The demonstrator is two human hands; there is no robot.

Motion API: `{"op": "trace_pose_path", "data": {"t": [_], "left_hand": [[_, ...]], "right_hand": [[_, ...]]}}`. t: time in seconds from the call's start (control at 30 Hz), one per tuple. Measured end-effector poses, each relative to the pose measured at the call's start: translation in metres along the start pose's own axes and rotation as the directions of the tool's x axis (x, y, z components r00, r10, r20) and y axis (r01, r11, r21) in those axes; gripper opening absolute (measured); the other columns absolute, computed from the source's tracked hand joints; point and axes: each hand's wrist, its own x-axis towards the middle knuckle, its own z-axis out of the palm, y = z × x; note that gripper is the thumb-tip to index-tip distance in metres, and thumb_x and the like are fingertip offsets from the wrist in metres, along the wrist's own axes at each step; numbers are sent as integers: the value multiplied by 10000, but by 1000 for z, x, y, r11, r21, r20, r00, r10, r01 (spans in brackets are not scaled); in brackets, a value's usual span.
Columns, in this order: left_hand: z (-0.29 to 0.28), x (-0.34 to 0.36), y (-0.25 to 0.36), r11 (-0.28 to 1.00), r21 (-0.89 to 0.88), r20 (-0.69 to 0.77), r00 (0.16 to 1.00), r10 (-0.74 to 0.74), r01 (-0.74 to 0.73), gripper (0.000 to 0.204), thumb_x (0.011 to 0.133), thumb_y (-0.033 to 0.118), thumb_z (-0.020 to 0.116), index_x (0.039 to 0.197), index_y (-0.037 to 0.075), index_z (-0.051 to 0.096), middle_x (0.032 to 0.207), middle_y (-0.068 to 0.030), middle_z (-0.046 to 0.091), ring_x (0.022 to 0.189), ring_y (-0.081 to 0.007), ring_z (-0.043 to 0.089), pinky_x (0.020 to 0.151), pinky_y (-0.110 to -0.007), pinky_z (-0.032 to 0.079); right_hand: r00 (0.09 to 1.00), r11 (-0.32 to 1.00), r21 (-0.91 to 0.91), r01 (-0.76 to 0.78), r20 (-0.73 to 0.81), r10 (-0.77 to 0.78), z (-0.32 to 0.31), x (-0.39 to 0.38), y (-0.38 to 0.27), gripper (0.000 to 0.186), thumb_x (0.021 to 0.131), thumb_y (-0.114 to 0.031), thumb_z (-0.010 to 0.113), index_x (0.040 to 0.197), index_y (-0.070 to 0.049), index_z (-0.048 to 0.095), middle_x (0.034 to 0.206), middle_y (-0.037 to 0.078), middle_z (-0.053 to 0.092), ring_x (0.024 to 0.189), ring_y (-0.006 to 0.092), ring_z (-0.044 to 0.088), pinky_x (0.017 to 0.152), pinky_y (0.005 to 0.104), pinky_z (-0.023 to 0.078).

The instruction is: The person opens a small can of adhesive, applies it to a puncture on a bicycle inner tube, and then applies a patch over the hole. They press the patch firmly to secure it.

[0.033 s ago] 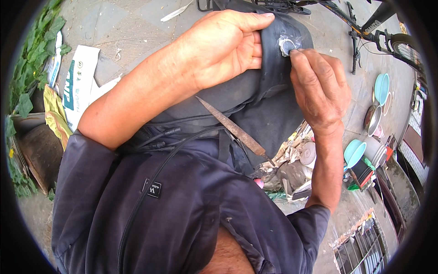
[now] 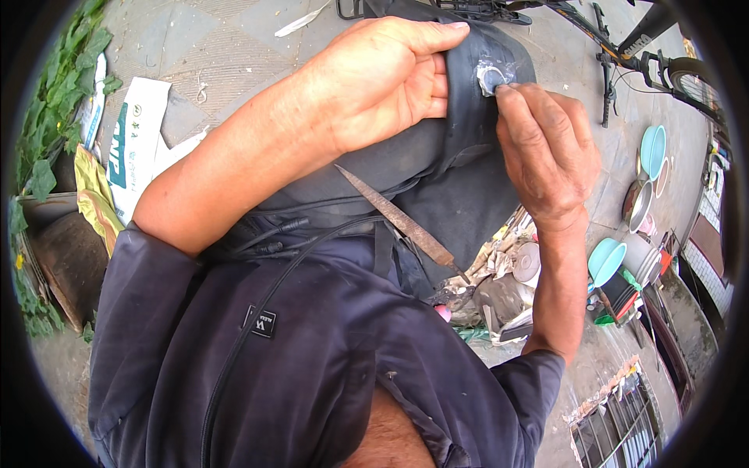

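Observation:
A black rubber inner tube [image 2: 468, 117] lies flattened across my lap, its far end folded over. My left hand [image 2: 390, 74] grips its left edge, thumb on top and fingers curled at the side. On the tube sits a small round patch [image 2: 492, 79] with a pale rim, ringed by shiny, wrinkled clear film or glue. The fingertips of my right hand [image 2: 546, 140] pinch at the lower right edge of this patch. What exactly lies between them is hidden. A rusty tapered file [image 2: 402, 224] rests on the dark cloth over my lap, nearer to me.
A bicycle [image 2: 616, 51] lies or stands at the far right. Turquoise basins [image 2: 606, 262] and a metal pan [image 2: 637, 204] are at the right. White sacking [image 2: 140, 148] and a brown container [image 2: 66, 253] sit left, beside green leaves [image 2: 58, 117]. Black cables [image 2: 269, 234] cross my lap.

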Motion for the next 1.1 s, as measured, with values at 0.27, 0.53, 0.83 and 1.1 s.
{"op": "trace_pose_path", "data": {"t": [0.27,0.53,0.83,1.1], "left_hand": [[-8,3,-1,1000,-27,96,995,-10,12,288,1025,247,494,1097,7,635,1066,-109,714,932,-186,676,874,-336,508],[-11,4,-1,1000,-5,87,996,-10,10,280,1024,250,499,1081,14,636,1051,-101,714,919,-181,674,872,-335,506],[-10,3,0,1000,28,92,996,-13,11,342,1041,256,472,1193,-20,605,1154,-123,691,1038,-206,669,967,-365,504],[-18,6,-2,1000,-19,112,994,-14,17,386,1051,289,452,1243,-21,579,1222,-139,661,1149,-233,631,1028,-409,477]], "right_hand": [[1000,1000,-15,18,8,-18,-1,3,-1,356,589,-38,732,943,-28,703,897,71,667,730,208,640,573,296,535],[999,999,-41,31,41,-30,-2,5,-2,372,573,-73,699,943,-38,694,908,59,662,725,200,638,570,295,526],[992,996,20,-91,91,88,-5,9,-5,362,599,-41,715,960,-64,703,925,60,658,737,210,641,591,294,522],[762,724,299,-622,16,648,-19,-9,-33,160,827,16,731,980,-29,722,900,96,696,799,220,673,701,281,526]]}}
